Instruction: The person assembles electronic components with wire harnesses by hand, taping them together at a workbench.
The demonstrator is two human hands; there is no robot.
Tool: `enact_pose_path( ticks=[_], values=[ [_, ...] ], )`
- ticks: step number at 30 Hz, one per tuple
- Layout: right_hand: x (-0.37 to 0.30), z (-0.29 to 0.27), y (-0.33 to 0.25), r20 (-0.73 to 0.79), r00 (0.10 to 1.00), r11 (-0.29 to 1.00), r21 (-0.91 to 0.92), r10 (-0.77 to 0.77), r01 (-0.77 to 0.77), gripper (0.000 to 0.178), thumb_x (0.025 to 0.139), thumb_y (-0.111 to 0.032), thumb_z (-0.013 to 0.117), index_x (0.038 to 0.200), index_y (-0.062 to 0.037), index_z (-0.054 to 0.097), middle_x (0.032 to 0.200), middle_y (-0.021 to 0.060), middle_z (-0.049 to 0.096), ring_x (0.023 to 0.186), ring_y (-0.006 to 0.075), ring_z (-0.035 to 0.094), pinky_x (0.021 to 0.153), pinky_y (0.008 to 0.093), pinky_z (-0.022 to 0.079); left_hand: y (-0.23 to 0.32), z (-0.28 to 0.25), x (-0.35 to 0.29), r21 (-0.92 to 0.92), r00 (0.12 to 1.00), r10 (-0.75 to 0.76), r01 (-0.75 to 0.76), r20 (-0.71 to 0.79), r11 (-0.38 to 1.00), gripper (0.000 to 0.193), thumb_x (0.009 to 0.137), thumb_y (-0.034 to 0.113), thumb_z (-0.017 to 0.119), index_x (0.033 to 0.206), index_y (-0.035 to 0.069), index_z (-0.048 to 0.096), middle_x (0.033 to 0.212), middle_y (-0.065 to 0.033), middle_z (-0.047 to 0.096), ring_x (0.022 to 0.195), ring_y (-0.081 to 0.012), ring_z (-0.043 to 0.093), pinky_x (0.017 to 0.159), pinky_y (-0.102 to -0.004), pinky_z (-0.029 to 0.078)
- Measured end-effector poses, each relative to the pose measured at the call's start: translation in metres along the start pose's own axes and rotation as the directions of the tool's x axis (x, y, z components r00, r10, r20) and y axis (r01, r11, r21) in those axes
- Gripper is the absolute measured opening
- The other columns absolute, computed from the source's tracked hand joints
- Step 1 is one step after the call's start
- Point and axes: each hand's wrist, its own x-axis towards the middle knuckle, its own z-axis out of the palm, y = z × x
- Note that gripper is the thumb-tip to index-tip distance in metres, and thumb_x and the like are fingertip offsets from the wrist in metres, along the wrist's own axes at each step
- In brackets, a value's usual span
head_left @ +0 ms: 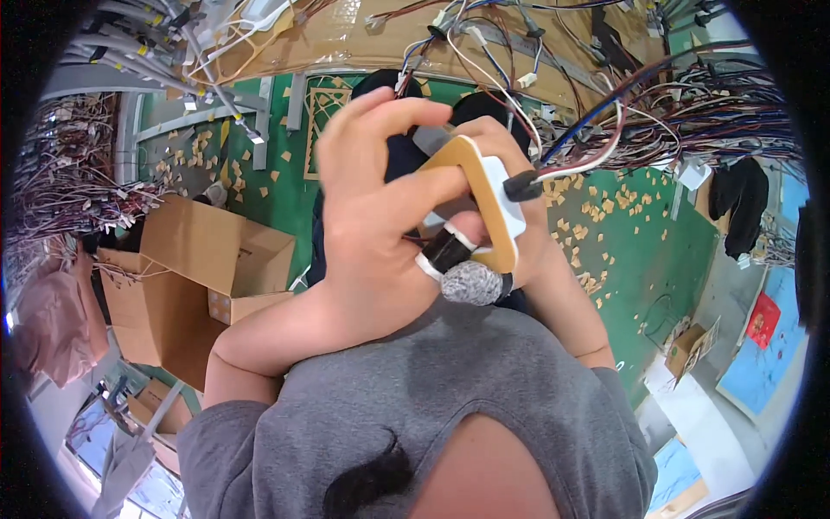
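Close in front of my chest is a small white plastic frame with a flat tan face (494,227), tilted on edge. A black sleeve (521,185) on its white side leads into a red, white and dark cable. My left hand (359,199) has one finger in the frame's opening and its thumb against the tan face, while its upper fingers curl above. Black tape with white edges (446,248) wraps the thumb. My right hand (532,225) grips the frame from behind, its fingers mostly hidden. A grey fuzzy ball (471,284) sits just below the frame.
Bundled wires (640,130) with white connectors spread over a cardboard-covered bench (346,48) ahead. Grey cables (147,60) hang at upper left. An opened cardboard box (173,294) stands at left. Tan paper pieces (605,208) litter the green floor (657,268).
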Motion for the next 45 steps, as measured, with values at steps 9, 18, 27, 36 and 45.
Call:
enact_pose_path(
  ticks=[9, 18, 27, 36, 45],
  values=[
    [-0.013, 0.013, -0.012, 0.048, 0.907, 0.79, 0.475, 0.418, -0.389, 0.032, 0.072, -0.015, 0.066, 0.097, -0.0032, 0.05, 0.089, 0.0055, 0.052, 0.08, 0.0162, 0.053, 0.07, 0.028, 0.043, 0.005, 0.0, 0.01, 0.182, 0.972, 0.232, -0.233, 0.024, 0.955, 0.014, 0.059, 0.011, 0.067, 0.072, 0.01, 0.063, 0.105, -0.0089, 0.058, 0.11, -0.0311, 0.045, 0.095, -0.0434, 0.029],
    [-0.023, -0.003, -0.005, 0.751, 0.625, -0.543, 0.623, 0.213, -0.563, 0.039, 0.089, -0.023, 0.044, 0.122, -0.0013, 0.045, 0.115, 0.0176, 0.054, 0.105, 0.0286, 0.055, 0.088, 0.0412, 0.047, -0.026, -0.022, 0.034, -0.494, 0.774, -0.231, 0.571, 0.589, 0.656, 0.041, 0.085, 0.035, 0.056, 0.104, 0.0, 0.059, 0.09, -0.0054, 0.06, 0.085, -0.011, 0.056, 0.078, -0.0234, 0.042],
    [-0.02, -0.005, -0.019, 0.729, 0.561, 0.138, 0.556, 0.392, -0.819, 0.029, 0.075, -0.012, 0.064, 0.102, -0.0033, 0.057, 0.094, 0.0054, 0.06, 0.086, 0.0131, 0.059, 0.07, 0.0253, 0.048, -0.033, -0.008, 0.045, -0.547, 0.515, 0.184, 0.789, 0.837, 0.279, 0.03, 0.072, 0.027, 0.071, 0.079, -0.001, 0.062, 0.075, -0.0058, 0.057, 0.068, -0.0131, 0.053, 0.062, -0.0225, 0.041],
    [0.004, -0.017, -0.026, 0.526, 0.816, 0.886, 0.226, 0.238, -0.405, 0.041, 0.061, -0.03, 0.067, 0.092, -0.0041, 0.057, 0.083, 0.009, 0.058, 0.077, 0.0228, 0.059, 0.066, 0.0296, 0.045, -0.019, -0.021, 0.048, -0.425, 0.546, -0.058, 0.711, 0.836, 0.56, 0.021, 0.065, 0.02, 0.073, 0.064, 0.003, 0.06, 0.083, -0.0039, 0.049, 0.078, -0.0153, 0.046, 0.074, -0.0272, 0.035],
    [-0.002, -0.024, -0.024, 0.526, 0.786, 0.81, 0.273, 0.326, -0.519, 0.049, 0.058, -0.03, 0.07, 0.096, -0.0016, 0.055, 0.088, 0.0085, 0.058, 0.08, 0.0202, 0.057, 0.071, 0.03, 0.045, -0.021, -0.019, 0.013, -0.615, 0.831, 0.137, 0.277, 0.54, 0.738, 0.06, 0.071, 0.034, 0.07, 0.113, -0.004, 0.051, 0.116, -0.0186, 0.05, 0.105, -0.0249, 0.048, 0.088, -0.0331, 0.038]
  ],
)
